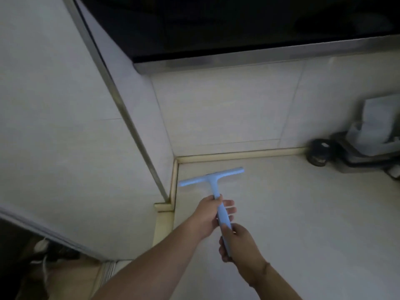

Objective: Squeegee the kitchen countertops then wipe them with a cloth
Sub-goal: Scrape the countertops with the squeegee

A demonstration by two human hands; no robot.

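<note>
A light blue squeegee lies with its blade on the pale countertop, close to the back left corner. The blade runs from the left raised edge toward the right, slightly slanted. My left hand grips the upper part of the handle, thumb on top and fingers showing on the far side. My right hand grips the lower end of the same handle, just behind the left hand. No cloth is in view.
A cream raised lip borders the counter at the back and left. Tiled walls rise behind it, under a dark window with a metal sill. A dark appliance base with a black round knob stands at the back right.
</note>
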